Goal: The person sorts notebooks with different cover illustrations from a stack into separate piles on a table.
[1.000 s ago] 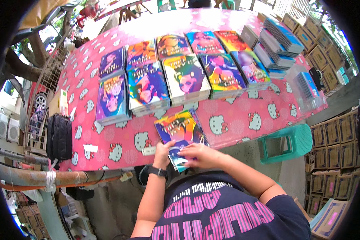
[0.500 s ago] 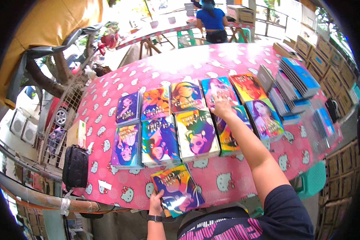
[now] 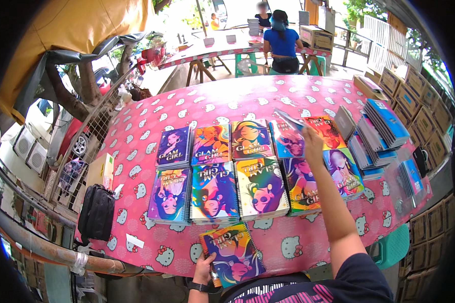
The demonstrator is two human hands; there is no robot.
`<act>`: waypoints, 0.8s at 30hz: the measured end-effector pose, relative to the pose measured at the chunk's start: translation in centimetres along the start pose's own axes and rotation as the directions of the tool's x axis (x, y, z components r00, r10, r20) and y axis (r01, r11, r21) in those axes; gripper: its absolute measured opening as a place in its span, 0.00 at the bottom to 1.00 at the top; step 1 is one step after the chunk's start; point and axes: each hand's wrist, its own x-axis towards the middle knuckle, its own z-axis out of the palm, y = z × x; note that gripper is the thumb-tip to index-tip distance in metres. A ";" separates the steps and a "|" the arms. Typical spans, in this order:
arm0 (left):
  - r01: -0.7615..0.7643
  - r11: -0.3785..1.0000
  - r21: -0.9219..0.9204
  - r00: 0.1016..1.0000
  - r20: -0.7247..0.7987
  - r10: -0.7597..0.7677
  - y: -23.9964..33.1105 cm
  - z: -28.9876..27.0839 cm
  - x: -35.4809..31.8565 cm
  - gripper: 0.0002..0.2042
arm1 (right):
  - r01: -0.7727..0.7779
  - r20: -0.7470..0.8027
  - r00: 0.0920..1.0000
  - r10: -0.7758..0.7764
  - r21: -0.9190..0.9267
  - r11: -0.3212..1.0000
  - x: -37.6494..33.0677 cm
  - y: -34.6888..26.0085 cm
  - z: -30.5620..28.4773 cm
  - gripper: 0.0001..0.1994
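Head view: looking down on a pink patterned counter (image 3: 197,103). Across its middle, two close rows of stacked spiral notebooks (image 3: 262,184), covers up. At the near edge, a purple-and-yellow notebook (image 3: 232,255), clasped in the left grip (image 3: 203,267) with thumb over the cover, on the side away from the wire coil (image 3: 257,248). Above the far row, a tilted notebook (image 3: 289,120), seemingly pinched by its edge in the right grip (image 3: 312,144), though too blurred there to be sure. Likely light, bendy across the pages, stiffer along the coil, with glossy covers apt to slide over one another. Best taken by the plain long edge, thumb on top, fingers flat beneath, without squeezing and bending the wire loops.
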 end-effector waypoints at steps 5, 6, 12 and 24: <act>0.182 0.939 -0.292 0.962 0.251 -0.109 2.8 -0.1 -1.1 0.27 | 0.541 0.436 0.745 -0.505 0.049 0.840 -13.6 -13.3 -4.0 0.14; 0.216 0.924 -0.316 0.922 0.377 -0.086 3.6 0.2 -1.4 0.35 | 0.433 0.570 0.705 -0.422 0.126 0.893 -18.0 -15.4 -4.3 0.15; 0.104 0.986 0.130 0.983 0.140 -0.122 0.9 -1.6 0.2 0.18 | 0.289 0.800 0.385 -0.460 0.369 0.883 -30.0 -11.1 0.8 0.19; 0.274 0.949 -0.154 0.938 0.260 -0.229 2.1 -2.6 0.2 0.19 | 0.369 0.490 0.833 -0.259 -0.142 0.918 -20.2 -6.5 -1.7 0.15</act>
